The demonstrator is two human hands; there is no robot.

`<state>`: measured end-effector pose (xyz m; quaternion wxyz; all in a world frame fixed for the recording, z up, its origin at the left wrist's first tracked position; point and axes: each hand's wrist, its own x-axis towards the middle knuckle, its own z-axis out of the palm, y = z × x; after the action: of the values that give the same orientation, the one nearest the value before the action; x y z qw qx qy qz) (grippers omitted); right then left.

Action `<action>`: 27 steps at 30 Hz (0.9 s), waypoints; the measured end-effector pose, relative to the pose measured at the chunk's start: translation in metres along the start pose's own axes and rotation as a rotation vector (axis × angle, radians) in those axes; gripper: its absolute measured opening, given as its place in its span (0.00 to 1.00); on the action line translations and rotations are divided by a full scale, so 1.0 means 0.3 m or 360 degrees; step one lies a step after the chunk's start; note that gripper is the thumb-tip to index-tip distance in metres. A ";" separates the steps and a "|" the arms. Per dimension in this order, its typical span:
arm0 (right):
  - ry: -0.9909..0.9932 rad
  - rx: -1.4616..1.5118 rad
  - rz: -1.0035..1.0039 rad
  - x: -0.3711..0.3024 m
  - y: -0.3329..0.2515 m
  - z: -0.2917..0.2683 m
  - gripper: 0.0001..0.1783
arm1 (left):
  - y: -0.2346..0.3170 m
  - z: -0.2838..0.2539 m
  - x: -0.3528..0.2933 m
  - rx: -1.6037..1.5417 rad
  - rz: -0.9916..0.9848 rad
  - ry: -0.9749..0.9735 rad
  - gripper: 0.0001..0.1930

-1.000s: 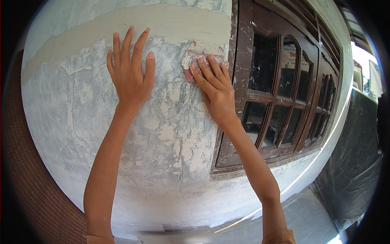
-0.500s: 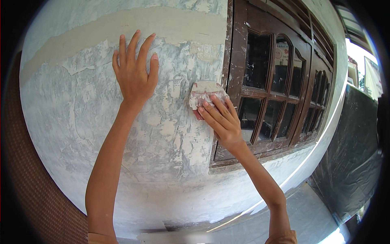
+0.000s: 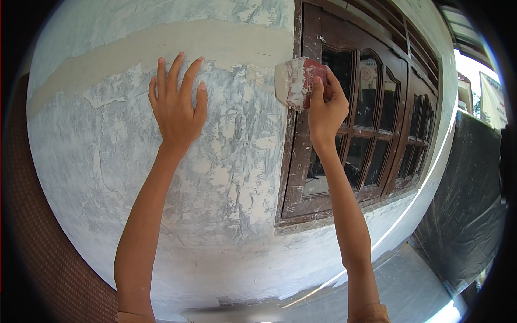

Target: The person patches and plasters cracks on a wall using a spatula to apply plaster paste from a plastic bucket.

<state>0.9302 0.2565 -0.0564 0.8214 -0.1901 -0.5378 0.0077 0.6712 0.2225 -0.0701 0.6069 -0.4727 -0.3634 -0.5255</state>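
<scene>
My left hand (image 3: 179, 110) rests with fingers spread against the grey-white wall (image 3: 215, 183), just below a smooth beige band of filler (image 3: 156, 46). To its right, my right hand (image 3: 329, 110) grips a red putty scraper (image 3: 301, 81) smeared with white filler. The thumb lies on the scraper's near face, and the other fingers are mostly hidden behind it. The scraper's pale edge points left, at the seam between the wall and the window frame (image 3: 295, 134). Whether that edge touches the wall I cannot tell.
A brown wooden window (image 3: 350, 129) with several glass panes fills the right side of the wall. Beyond it hangs a dark sheet (image 3: 452, 199). A brown patterned surface (image 3: 43, 237) borders the wall on the left, and grey floor (image 3: 404, 280) shows below.
My right hand has moved up and turned, so its thumb side now shows and the scraper points left instead of up. My left hand keeps its place on the wall.
</scene>
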 end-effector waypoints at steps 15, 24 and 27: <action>0.0343 0.0174 -0.0021 0.033 -0.027 0.019 0.20 | -0.009 0.001 -0.008 0.0030 -0.0040 0.0023 0.22; 0.0316 0.0025 -0.0079 0.020 -0.012 0.010 0.19 | -0.006 0.003 -0.005 0.0013 -0.0050 0.0047 0.22; 0.0261 0.0287 -0.0191 0.017 -0.025 0.030 0.19 | -0.003 0.013 -0.006 0.0007 -0.0044 0.0031 0.22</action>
<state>0.9227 0.2533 -0.0463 0.8753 -0.0830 -0.4764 -0.0088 0.6703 0.2266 -0.0705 0.6040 -0.4612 -0.3652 -0.5376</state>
